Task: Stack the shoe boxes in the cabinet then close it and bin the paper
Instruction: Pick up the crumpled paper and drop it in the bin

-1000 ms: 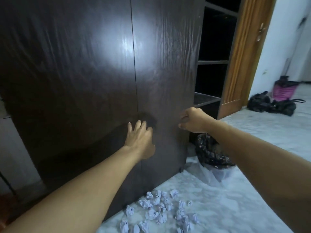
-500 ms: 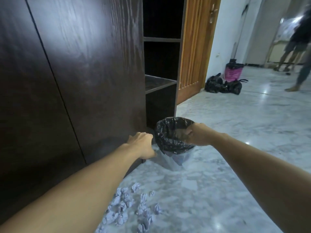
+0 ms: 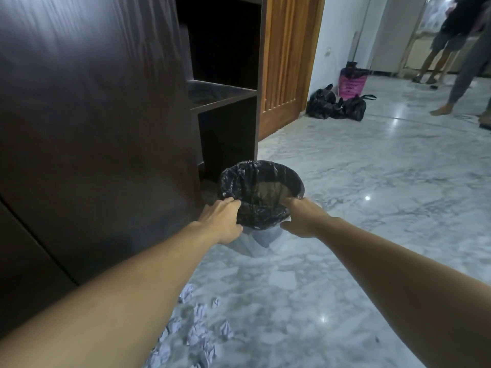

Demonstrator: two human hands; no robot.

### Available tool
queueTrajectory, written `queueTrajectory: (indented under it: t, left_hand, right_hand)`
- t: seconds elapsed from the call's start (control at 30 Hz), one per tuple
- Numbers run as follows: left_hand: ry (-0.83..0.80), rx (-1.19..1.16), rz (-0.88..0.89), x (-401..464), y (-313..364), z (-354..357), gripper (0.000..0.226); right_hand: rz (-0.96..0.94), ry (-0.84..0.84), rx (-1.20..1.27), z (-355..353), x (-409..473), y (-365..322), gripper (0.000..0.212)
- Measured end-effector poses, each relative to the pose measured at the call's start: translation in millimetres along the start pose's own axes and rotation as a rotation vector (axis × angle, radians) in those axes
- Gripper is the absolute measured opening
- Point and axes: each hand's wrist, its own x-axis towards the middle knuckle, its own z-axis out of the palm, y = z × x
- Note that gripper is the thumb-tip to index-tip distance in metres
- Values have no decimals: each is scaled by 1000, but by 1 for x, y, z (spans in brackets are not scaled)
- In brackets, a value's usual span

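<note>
A small bin [image 3: 261,189] lined with a black plastic bag stands on the marble floor beside the dark wooden cabinet [image 3: 93,115], whose doors are closed. My left hand [image 3: 221,221] grips the bin's near-left rim. My right hand [image 3: 303,217] grips its near-right rim, fingers curled over the bag's edge. Several crumpled white paper balls [image 3: 196,335] lie on the floor below my arms, near the cabinet's base. No shoe boxes are in sight.
Open dark shelves [image 3: 223,94] adjoin the cabinet on the right, then a wooden door [image 3: 287,62]. Black bags [image 3: 334,104] and a pink basket [image 3: 352,82] sit by the far wall. Two people's legs [image 3: 451,62] stand at the far right.
Both hands left the cabinet door and moved down to the bin. The right hand took the rim first; the left hand now grips it too. The view swung right.
</note>
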Motion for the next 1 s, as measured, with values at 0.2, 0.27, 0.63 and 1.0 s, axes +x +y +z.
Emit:
queueTrajectory:
  t: [0.2,0.27,0.63,1.0]
  left_hand:
    - [8,28,39,31,0,18,61]
    - [-5,36,57,36,0,25,57]
    - [118,150,166,34,-4,42,58]
    - [-21,37,220,-48,3,31,58]
  right_hand:
    - [-13,48,-53,26,27,11,62]
    - [-18,74,-71,33,34,14,58]
    - [-40,181,-84,45,39,6,30]
    - [-101,160,-106,53,-52,-7,28]
